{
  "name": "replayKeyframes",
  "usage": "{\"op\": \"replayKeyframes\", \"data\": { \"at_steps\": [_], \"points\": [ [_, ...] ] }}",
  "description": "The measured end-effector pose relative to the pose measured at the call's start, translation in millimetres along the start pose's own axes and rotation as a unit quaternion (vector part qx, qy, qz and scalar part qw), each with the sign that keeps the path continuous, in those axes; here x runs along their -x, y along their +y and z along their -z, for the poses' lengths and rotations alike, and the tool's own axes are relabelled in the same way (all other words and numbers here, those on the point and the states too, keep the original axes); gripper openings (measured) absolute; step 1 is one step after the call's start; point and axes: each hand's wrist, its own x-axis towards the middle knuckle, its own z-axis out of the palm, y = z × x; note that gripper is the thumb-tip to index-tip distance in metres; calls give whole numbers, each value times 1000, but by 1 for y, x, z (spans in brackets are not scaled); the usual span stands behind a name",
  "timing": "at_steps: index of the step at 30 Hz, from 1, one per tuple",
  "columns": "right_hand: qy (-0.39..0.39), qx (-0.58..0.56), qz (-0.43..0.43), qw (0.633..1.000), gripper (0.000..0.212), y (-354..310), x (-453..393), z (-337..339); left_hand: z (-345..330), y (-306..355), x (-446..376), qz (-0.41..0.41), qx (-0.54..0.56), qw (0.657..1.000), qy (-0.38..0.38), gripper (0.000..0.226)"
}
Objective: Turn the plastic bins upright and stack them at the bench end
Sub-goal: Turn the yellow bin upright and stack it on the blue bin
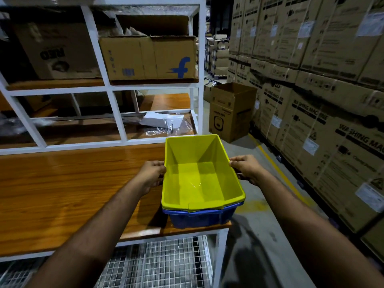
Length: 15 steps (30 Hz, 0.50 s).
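Bins are what we have in hand here: a yellow bin (199, 173) sits upright, nested into a blue bin (199, 217) at the right end of the wooden bench (62, 183), close to the corner where the top meets the white frame (221, 242). Our left hand (150, 175) is closed on the yellow bin's left rim and our right hand (245, 169) is closed on its right rim, thumbs on top of the lip and fingers curled under it, so both hands are holding the same bin at about the middle of its long sides. We cannot tell whether the yellow bin is fully seated; a strip of the blue rim shows below it at the near end. We judge these bins to be light, thin-walled plastic: stiff enough at the rolled rim, but likely to flex in the side walls if we squeeze there. The smooth surface looks a little slippery, so the rim is the place to hold, with a hand on each side to keep the bin level. The stack stands near the bench edge, so a hard push down or sideways could shift it towards the floor. Behind the bench, cardboard boxes (149, 57) sit on the shelf.
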Motion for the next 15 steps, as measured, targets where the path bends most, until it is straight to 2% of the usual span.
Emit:
{"op": "replayKeyframes", "data": {
  "at_steps": [15],
  "points": [
    [20,26,26,999,25,9,-1,0,3,4,9,21,-33,999,2,30]
  ]
}}
